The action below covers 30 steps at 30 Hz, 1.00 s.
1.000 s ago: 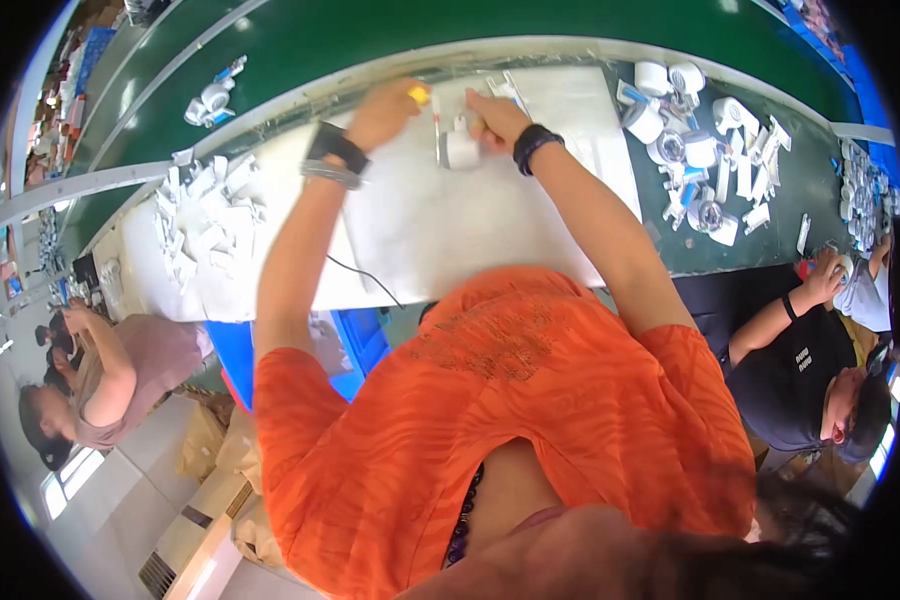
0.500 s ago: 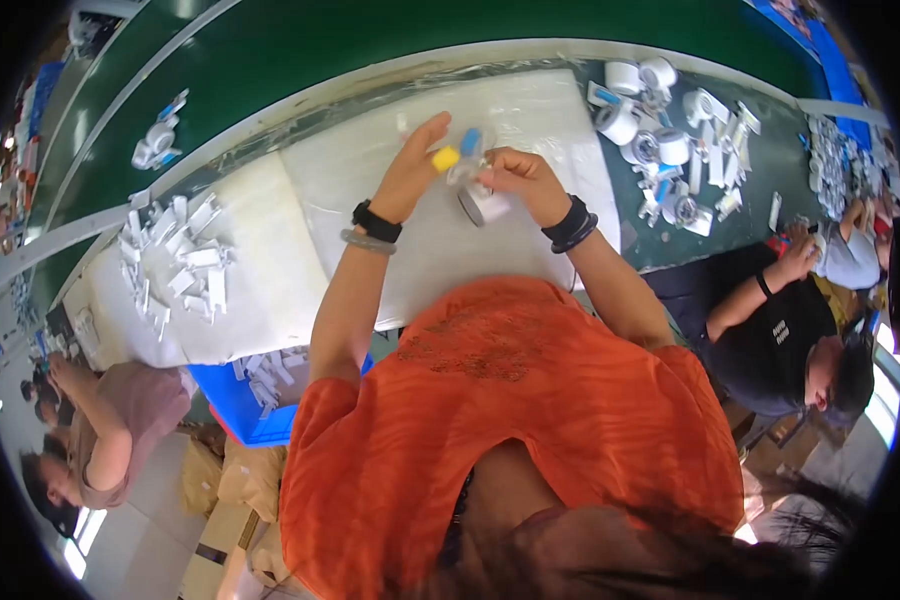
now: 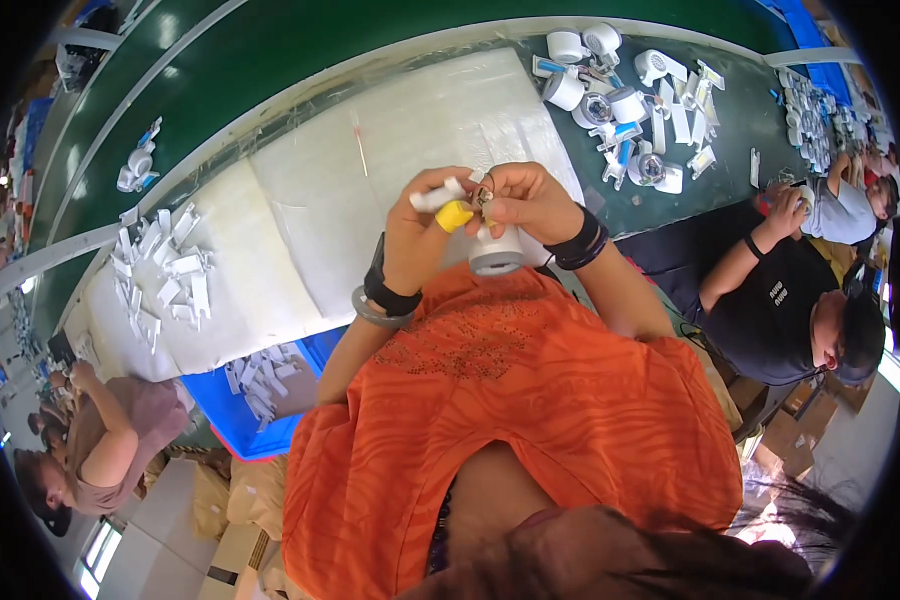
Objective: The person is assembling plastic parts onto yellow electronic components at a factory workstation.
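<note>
Close in front of my chest, my right hand (image 3: 538, 208) is closed on a white device with a round body (image 3: 497, 246), its grey-rimmed end facing down toward me. My left hand (image 3: 417, 232) is closed too, its fingertips meeting the right ones at the device's upper part, where a thin wire and small details show. A yellow cover (image 3: 455, 216) wraps the left thumb. Along the left fingers lies a short white piece (image 3: 437, 196); whether it is a finger cover or a loose part I cannot tell. The fingers hide much of the device's upper part.
White sheeting (image 3: 310, 190) covers the worktable, with loose white plastic pieces (image 3: 175, 265) at left. A pile of similar round devices (image 3: 610, 105) lies at far right. Below the table's left edge stands a blue bin (image 3: 215, 400). Co-workers sit on both sides; a green surface (image 3: 360, 40) runs behind.
My left hand, fingers spread before, has closed in beside the right hand at the device. Both hands and the device have come nearer my body, and the device's round end has turned toward me.
</note>
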Each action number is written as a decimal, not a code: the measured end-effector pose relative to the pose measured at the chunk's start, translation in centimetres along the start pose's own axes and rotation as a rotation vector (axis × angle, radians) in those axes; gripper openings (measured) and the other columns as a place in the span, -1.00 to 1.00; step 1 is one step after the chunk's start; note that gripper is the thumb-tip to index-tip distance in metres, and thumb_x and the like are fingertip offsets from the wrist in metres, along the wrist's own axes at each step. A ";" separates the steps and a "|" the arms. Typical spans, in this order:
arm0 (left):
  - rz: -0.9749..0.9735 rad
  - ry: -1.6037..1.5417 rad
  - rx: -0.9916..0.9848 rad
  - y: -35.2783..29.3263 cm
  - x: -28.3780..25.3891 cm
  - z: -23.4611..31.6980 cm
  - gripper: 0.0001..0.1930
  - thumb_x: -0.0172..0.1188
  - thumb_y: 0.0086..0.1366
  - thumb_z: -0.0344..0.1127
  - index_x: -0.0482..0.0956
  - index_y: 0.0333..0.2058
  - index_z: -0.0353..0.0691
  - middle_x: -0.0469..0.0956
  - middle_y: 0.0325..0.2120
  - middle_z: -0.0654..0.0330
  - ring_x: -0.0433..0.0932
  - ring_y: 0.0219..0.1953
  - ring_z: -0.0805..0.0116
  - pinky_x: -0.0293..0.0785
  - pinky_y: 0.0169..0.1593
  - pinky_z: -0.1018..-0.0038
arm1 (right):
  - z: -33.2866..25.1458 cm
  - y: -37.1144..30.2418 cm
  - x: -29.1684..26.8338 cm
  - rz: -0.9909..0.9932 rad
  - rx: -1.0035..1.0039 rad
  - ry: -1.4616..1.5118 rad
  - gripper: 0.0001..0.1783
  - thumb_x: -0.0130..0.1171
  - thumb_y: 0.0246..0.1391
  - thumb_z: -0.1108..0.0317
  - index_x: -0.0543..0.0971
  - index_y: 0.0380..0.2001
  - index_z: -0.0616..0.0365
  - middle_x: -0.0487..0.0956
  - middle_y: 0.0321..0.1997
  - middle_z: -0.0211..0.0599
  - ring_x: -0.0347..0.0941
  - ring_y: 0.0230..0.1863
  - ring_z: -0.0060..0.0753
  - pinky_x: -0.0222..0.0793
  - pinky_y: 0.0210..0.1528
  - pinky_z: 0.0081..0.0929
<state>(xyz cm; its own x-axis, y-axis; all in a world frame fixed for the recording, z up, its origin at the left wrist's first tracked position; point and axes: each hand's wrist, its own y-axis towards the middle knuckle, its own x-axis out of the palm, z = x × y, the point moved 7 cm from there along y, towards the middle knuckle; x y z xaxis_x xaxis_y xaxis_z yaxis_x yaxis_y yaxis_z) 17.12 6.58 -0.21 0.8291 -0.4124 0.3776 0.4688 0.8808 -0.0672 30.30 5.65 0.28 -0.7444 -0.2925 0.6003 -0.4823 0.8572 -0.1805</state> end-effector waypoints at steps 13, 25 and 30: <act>0.004 0.064 -0.326 0.8 1.4 -1.0 -0.63 0.14 0.25 -0.41 0.32 0.02 -0.26 0.44 -0.52 0.24 0.36 -0.73 0.50 0.26 -0.67 0.56 | -4.5 -3.9 0.6 0.412 -0.602 -1.443 -0.85 0.33 -0.10 0.44 0.60 -0.38 0.07 0.51 -0.59 -0.41 0.41 -0.54 -0.26 0.30 -0.36 -0.34; 0.022 -0.044 -0.216 1.0 2.7 -1.9 -0.60 -0.19 0.48 -0.22 0.23 0.20 -0.28 0.45 -0.23 0.15 0.45 -0.40 0.46 0.52 -0.45 0.53 | -5.1 -3.7 0.6 0.437 -0.727 -1.487 -0.80 0.25 -0.01 0.55 0.57 -0.26 0.15 0.60 -0.34 -0.28 0.51 -0.23 -0.18 0.36 -0.02 -0.26; -0.004 -0.053 -0.135 0.5 3.1 -1.3 -0.59 -0.26 0.38 -0.42 0.22 0.18 -0.33 0.44 -0.26 0.11 0.44 -0.42 0.46 0.50 -0.52 0.56 | -5.2 -3.5 1.5 0.329 -0.752 -1.356 -0.82 0.24 -0.03 0.55 0.53 -0.33 0.07 0.60 -0.37 -0.39 0.53 -0.32 -0.32 0.25 0.15 -0.18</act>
<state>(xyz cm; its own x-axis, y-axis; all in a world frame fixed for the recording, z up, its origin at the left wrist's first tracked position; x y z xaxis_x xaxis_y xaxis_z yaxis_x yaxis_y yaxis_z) 20.34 5.41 -0.25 0.8118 -0.3997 0.4257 0.5114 0.8386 -0.1878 33.25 4.40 5.84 -0.8070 0.1477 -0.5717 -0.2010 0.8417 0.5011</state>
